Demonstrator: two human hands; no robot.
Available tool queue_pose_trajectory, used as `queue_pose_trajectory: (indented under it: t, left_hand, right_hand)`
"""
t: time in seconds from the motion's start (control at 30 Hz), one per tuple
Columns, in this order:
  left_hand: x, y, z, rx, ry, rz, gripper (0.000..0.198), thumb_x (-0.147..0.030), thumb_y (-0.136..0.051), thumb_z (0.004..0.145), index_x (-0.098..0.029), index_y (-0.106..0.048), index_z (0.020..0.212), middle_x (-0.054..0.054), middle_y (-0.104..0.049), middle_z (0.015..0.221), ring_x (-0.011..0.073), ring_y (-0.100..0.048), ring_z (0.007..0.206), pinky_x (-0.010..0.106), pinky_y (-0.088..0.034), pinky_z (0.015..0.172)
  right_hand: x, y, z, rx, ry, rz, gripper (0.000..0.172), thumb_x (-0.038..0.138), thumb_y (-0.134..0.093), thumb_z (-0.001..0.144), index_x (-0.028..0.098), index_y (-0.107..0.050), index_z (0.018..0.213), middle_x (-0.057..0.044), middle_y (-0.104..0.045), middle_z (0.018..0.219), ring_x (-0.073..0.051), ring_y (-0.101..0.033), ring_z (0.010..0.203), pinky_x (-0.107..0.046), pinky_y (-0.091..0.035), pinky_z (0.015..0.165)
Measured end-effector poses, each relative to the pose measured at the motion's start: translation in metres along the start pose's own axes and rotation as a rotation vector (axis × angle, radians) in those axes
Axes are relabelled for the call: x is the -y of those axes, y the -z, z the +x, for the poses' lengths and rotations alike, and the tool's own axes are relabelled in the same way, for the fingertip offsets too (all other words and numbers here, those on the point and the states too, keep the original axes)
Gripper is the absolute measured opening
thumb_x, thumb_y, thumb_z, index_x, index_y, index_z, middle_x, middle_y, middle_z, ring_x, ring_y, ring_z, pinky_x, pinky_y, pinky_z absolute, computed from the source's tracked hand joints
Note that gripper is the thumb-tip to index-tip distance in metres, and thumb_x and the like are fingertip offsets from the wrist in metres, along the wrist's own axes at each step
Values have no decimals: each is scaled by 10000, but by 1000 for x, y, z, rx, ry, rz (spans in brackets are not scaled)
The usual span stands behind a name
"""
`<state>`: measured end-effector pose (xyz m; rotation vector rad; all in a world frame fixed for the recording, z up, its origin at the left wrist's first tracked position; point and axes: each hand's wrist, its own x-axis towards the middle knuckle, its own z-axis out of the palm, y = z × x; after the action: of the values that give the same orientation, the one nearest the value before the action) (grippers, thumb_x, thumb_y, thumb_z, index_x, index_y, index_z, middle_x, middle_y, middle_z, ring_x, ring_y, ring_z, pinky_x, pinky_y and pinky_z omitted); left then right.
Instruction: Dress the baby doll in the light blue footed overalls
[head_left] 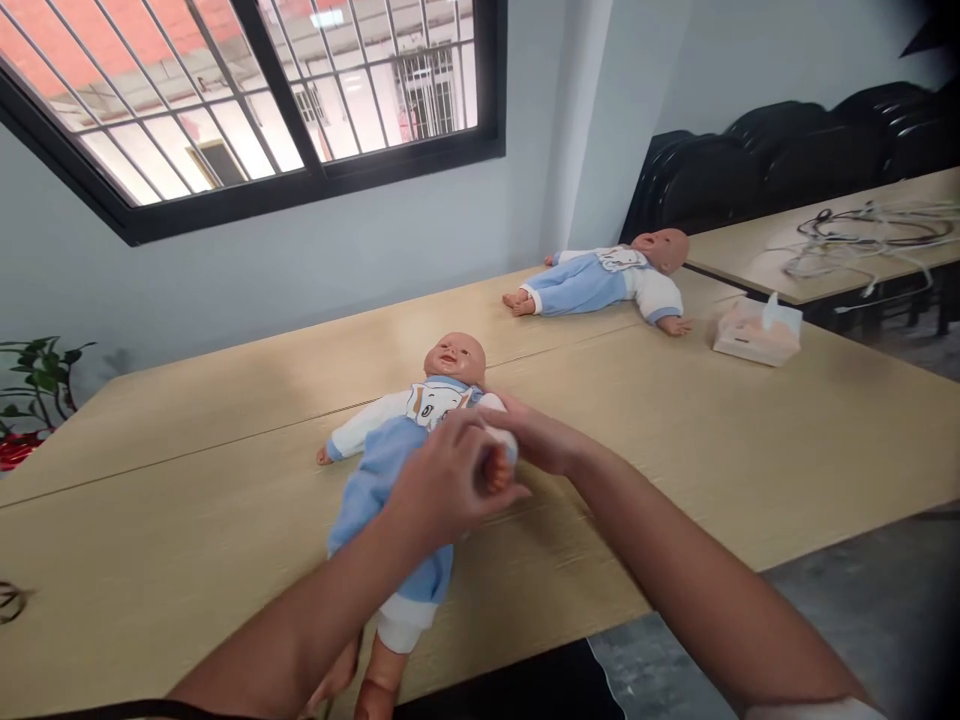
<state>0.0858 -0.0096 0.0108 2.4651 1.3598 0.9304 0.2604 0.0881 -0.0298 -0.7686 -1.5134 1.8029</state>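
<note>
A baby doll in blue trousers and a white-sleeved top lies face up on the wooden table, its head away from me. My left hand curls loosely around the end of the doll's arm on the right, with the doll's small hand showing inside the curve of my thumb and fingers. At the same arm, nearer the shoulder, my right hand is closed on the white sleeve, its fingers partly hidden behind my left hand and the sleeve.
A second doll in similar clothes lies at the back of the table. Right of it stands a tissue box. Tangled cables lie on another table before stacked black chairs. A plant is at the left.
</note>
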Motion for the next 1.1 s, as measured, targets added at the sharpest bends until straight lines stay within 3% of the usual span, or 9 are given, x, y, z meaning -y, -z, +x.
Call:
queue_pose_trajectory:
  t: [0.17, 0.3, 0.43, 0.53, 0.63, 0.77, 0.87, 1.0, 1.1]
  left_hand:
    - [-5, 17, -13, 298, -105, -106, 658, -520, -794, 862, -322, -509, 1421, 111, -561, 1495, 315, -555, 1376, 492, -524, 1105]
    - [37, 63, -60, 158, 84, -90, 251, -371, -599, 1014, -281, -655, 1241, 69, -714, 1239, 250, -664, 1165, 428, -542, 1031]
    - [78, 83, -135, 26, 293, -48, 134, -356, -598, 1005, -250, -677, 1021, 56, -719, 1043, 238, -679, 1003, 403, -570, 915]
    - [90, 76, -182, 47, 374, -104, 203, -361, -637, 990, -271, -666, 1169, 73, -684, 1189, 253, -660, 1116, 420, -582, 956]
    - [88, 58, -207, -5, 415, -214, 294, -357, -642, 990, -290, -634, 1276, 92, -609, 1325, 261, -636, 1215, 420, -607, 969]
    - [70, 24, -208, -199, 516, -329, 228, -371, -660, 978, -265, -622, 1176, 80, -573, 1295, 222, -685, 1099, 385, -650, 890]
    - [51, 3, -199, -276, 540, -349, 240, -387, -705, 950, -248, -599, 1114, 65, -561, 1248, 185, -691, 986, 357, -657, 840]
    - [34, -7, -193, -273, 437, -309, 183, -370, -678, 972, -232, -578, 1037, 59, -562, 1176, 185, -663, 1008, 329, -641, 816]
    - [32, -5, -195, -272, 358, -211, 100, -325, -613, 1013, -229, -588, 1014, 64, -566, 1160, 201, -637, 1082, 338, -616, 860]
  right_hand:
    - [-1, 25, -1, 53, -122, -19, 606, 192, -682, 793, 240, -639, 1395, -79, -743, 1302, -288, -718, 1086, -407, -598, 873]
    - [2, 54, 6, 30, -36, -387, 577, 143, -652, 790, 260, -702, 1352, -46, -701, 1398, -322, -649, 1250, -466, -509, 1063]
    - [2, 61, 5, 15, 45, -723, 561, 164, -627, 857, 270, -663, 1407, -52, -682, 1423, -325, -637, 1274, -494, -466, 1122]
    - [-3, 31, -14, -234, 120, -1016, 481, 209, -616, 902, 167, -654, 1380, -155, -678, 1378, -359, -620, 1270, -547, -468, 1117]
    - [-9, -36, -57, -469, 343, -1172, 442, 253, -584, 955, 131, -606, 1379, -214, -613, 1402, -375, -553, 1323, -604, -432, 1145]
    - [-19, -137, -126, 21, 518, -1104, 398, 290, -614, 970, 226, -587, 1362, -111, -582, 1463, -285, -490, 1407, -473, -450, 1177]
    - [-28, -173, -153, 279, 619, -1178, 376, 319, -691, 949, 211, -606, 1299, -96, -608, 1440, -280, -472, 1424, -453, -416, 1205]
    - [-37, -177, -158, 213, 534, -1271, 123, 256, -691, 962, 222, -641, 1069, -70, -693, 1174, -253, -616, 1194, -435, -517, 1054]
    - [-44, -181, -159, 120, 532, -1358, 103, 233, -703, 950, 215, -635, 1026, -76, -673, 1150, -259, -627, 1111, -439, -541, 990]
